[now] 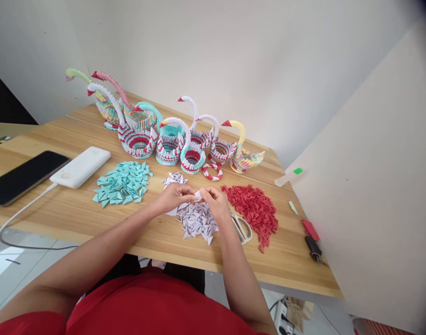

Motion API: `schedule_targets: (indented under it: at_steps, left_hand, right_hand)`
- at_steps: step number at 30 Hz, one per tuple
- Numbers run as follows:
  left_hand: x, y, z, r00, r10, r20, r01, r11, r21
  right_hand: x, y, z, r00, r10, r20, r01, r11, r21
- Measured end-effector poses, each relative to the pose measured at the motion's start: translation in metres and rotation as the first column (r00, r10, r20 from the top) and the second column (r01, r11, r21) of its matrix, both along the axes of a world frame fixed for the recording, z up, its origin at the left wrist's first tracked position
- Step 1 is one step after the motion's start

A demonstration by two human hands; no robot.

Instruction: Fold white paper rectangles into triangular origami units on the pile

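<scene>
A small white folded paper piece (198, 195) is pinched between my two hands, above the table. My left hand (177, 196) closes its thumb and fingers on one side of it, and my right hand (215, 201) grips the other side. Right below lies a pile of white paper triangles (198, 221), with a smaller white pile (175, 178) behind my left hand. Red paper triangles (253, 209) spread out to the right, and turquoise triangles (123, 183) to the left. Scissors (243, 229) lie partly hidden beside my right wrist.
Several folded-paper swans (138, 139) stand along the back, with a red and white paper ring (212, 171) before them. At left are a phone (26, 177) and a cabled white power bank (80, 166). A glue-like tube (288, 177) and black key fob (313, 249) lie right.
</scene>
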State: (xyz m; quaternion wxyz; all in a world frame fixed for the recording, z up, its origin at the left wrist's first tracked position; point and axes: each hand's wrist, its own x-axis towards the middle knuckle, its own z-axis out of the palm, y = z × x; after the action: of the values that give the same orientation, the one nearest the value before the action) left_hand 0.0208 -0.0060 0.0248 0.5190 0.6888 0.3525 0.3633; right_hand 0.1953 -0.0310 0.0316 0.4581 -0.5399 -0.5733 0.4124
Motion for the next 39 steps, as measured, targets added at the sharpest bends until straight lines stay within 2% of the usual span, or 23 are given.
schedule_targets:
  at_steps: [7,10,13,15,17,19,21,24,34,37,39]
  left_hand:
    - [0.001,0.000,0.001,0.997,0.030,-0.067,-0.026,0.998,0.050]
    - [0.001,-0.001,0.000,0.994,0.040,-0.105,-0.027,0.992,0.119]
    - [0.002,0.000,-0.005,0.986,0.086,-0.142,-0.051,0.971,0.233]
    - [0.003,0.000,-0.008,0.963,0.203,-0.176,-0.119,0.909,0.399]
    - [0.004,0.000,-0.010,0.929,0.321,-0.183,-0.153,0.786,0.600]
    - [0.005,0.000,-0.010,0.909,0.376,-0.182,-0.122,0.656,0.745]
    - [0.005,-0.001,-0.009,0.900,0.396,-0.185,-0.079,0.564,0.822]
    - [0.005,0.000,-0.009,0.888,0.421,-0.186,-0.057,0.502,0.863]
    - [0.003,0.003,-0.011,0.896,0.407,-0.179,-0.036,0.467,0.884]
    - [0.003,0.003,-0.011,0.900,0.403,-0.168,-0.054,0.484,0.874]
    - [0.003,0.002,-0.012,0.907,0.389,-0.162,-0.075,0.527,0.847]
  right_hand:
    - [-0.004,-0.003,0.002,0.994,-0.004,0.113,-0.007,0.996,0.093]
    - [-0.005,-0.005,0.003,0.985,-0.015,0.171,-0.008,0.991,0.132]
    - [-0.005,-0.005,0.003,0.986,-0.044,0.161,0.026,0.993,0.111]
    - [-0.004,-0.003,0.002,0.992,-0.070,0.109,0.061,0.995,0.081]
    - [-0.003,-0.002,0.000,0.996,-0.078,0.047,0.075,0.996,0.055]
    - [-0.002,-0.001,-0.002,0.997,-0.071,0.000,0.071,0.997,0.039]
    - [-0.003,0.000,-0.004,0.998,-0.063,-0.025,0.064,0.998,0.026]
    - [-0.004,0.000,-0.007,0.998,-0.051,-0.030,0.052,0.999,0.017]
    - [-0.003,-0.001,-0.006,0.999,-0.028,0.026,0.027,0.999,0.035]
    - [-0.003,-0.002,-0.004,0.997,-0.022,0.080,0.018,0.999,0.041]
    - [-0.003,-0.003,-0.002,0.994,-0.012,0.109,0.008,0.999,0.038]
